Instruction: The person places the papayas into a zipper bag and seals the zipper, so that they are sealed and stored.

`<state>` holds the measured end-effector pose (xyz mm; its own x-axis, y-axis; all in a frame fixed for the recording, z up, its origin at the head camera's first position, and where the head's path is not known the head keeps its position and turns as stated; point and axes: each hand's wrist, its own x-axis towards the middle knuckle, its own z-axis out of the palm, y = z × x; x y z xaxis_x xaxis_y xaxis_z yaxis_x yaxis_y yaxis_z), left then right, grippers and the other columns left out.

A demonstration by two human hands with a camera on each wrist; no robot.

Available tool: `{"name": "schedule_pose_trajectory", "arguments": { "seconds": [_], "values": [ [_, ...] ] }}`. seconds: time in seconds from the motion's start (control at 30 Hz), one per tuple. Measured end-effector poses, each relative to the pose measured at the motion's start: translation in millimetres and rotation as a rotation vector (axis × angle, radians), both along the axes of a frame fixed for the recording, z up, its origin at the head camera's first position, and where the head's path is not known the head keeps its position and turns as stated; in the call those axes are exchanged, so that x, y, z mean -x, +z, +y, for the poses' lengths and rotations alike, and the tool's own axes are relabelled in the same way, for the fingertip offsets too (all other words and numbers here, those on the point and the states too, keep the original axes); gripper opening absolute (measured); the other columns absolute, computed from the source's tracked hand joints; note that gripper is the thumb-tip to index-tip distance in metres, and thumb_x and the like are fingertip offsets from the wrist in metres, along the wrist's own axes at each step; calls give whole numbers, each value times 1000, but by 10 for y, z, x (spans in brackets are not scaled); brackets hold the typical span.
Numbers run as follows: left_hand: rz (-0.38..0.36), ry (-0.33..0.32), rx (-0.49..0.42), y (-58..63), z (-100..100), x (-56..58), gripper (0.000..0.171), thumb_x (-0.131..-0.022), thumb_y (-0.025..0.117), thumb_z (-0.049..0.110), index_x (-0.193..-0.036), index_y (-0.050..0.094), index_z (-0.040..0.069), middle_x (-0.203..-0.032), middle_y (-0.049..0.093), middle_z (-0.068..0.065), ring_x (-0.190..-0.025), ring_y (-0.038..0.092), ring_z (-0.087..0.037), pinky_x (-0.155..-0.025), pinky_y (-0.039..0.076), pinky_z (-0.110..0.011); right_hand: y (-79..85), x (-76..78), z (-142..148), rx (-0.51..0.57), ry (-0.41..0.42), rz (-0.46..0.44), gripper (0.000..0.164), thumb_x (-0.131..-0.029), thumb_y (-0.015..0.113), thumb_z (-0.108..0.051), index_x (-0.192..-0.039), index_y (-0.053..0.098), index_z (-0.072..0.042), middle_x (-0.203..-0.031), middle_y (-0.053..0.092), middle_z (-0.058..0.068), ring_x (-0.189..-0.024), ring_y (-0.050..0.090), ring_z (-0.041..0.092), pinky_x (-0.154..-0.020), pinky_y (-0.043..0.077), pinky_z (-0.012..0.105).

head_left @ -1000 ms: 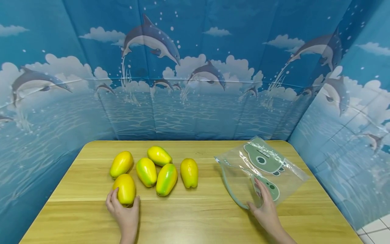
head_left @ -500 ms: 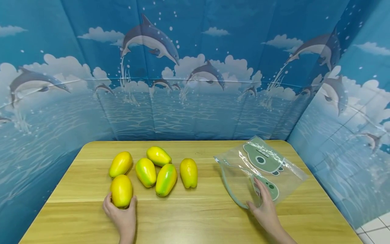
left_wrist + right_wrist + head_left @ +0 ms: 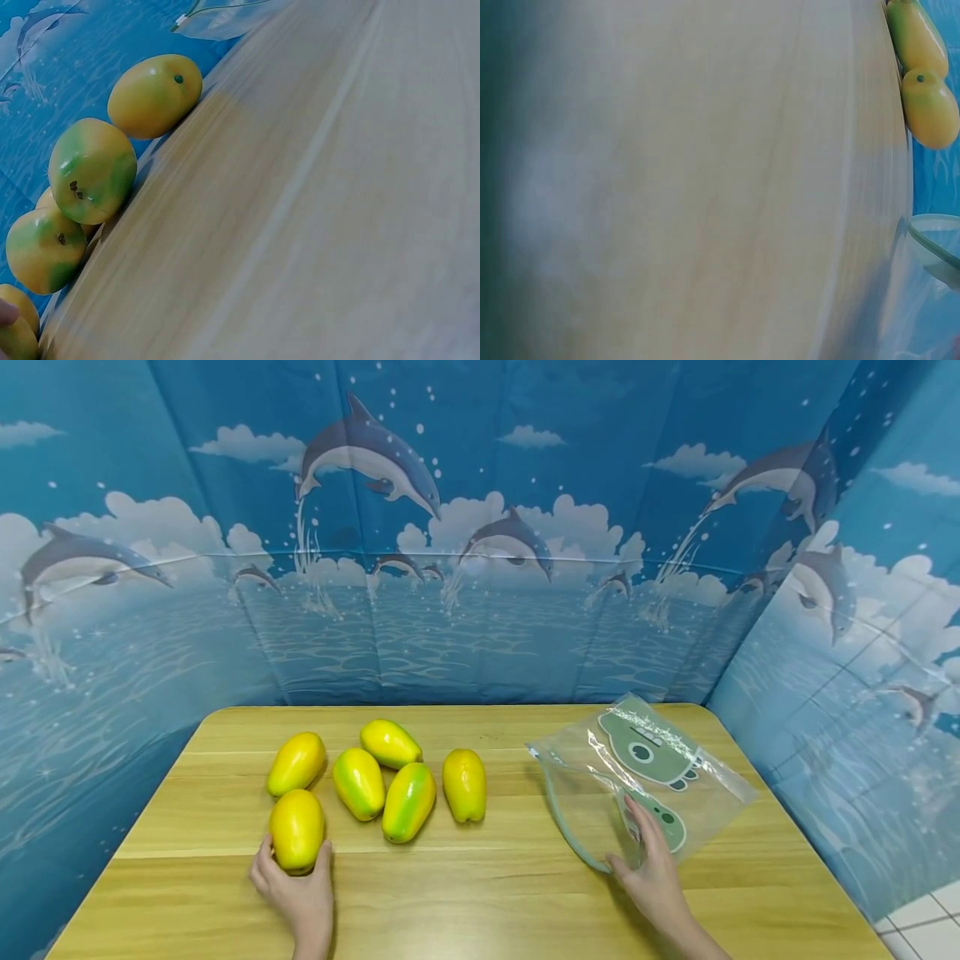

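My left hand (image 3: 296,889) grips the near end of a yellow mango (image 3: 297,831), thumb on the right side and fingers on the left. In the left wrist view only a fingertip (image 3: 6,312) shows on that fruit, at the lower left edge. My right hand (image 3: 652,872) holds the near edge of a clear zip bag (image 3: 577,802) with green cartoon prints, its thumb at the mouth and its fingers over the film. The bag's mouth, with a pale green rim (image 3: 934,244), gapes to the left.
Behind the held fruit lies another yellow mango (image 3: 297,764). Several yellow-green mangoes, among them a striped one (image 3: 409,802) and a single one (image 3: 465,785), lie mid-table. A dolphin-print curtain (image 3: 480,627) borders the wooden table (image 3: 480,902) at the back and sides.
My left hand has shifted slightly left with the mango, opening a wider gap to the greenish ones. The right hand and the bag have stayed put.
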<state>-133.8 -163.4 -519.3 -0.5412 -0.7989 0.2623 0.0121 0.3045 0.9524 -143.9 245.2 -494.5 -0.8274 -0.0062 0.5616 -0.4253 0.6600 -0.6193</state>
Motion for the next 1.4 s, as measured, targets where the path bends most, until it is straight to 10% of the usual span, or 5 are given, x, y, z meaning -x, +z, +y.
{"name": "schedule_pose_trajectory", "arguments": {
  "seconds": [0.43,0.73,1.4],
  "values": [
    [54,52,-19,10,5,3,65,-67,77,-3,-125,48,-4,-123,45,-21,-117,38,-31,-105,25,-26,11,-5,-9,-3,-7,-13,93,-48,71,26,-134,37,7,-129,41,24,-114,36,1,-92,27,0],
    [106,56,-9,51,44,5,65,-66,80,2,-124,52,-2,-120,51,-12,-107,42,-4,-83,37,-10,4,1,-17,-15,-15,-14,93,-48,71,25,-133,37,8,-129,42,24,-114,39,12,-92,27,0],
    [270,-215,49,307,405,93,64,-63,78,-8,-122,53,-4,-119,52,-15,-109,45,-3,-90,39,-9,11,8,-28,-1,2,-41,92,-51,71,25,-134,35,8,-129,40,25,-108,43,30,-92,26,0]
  ]
}}
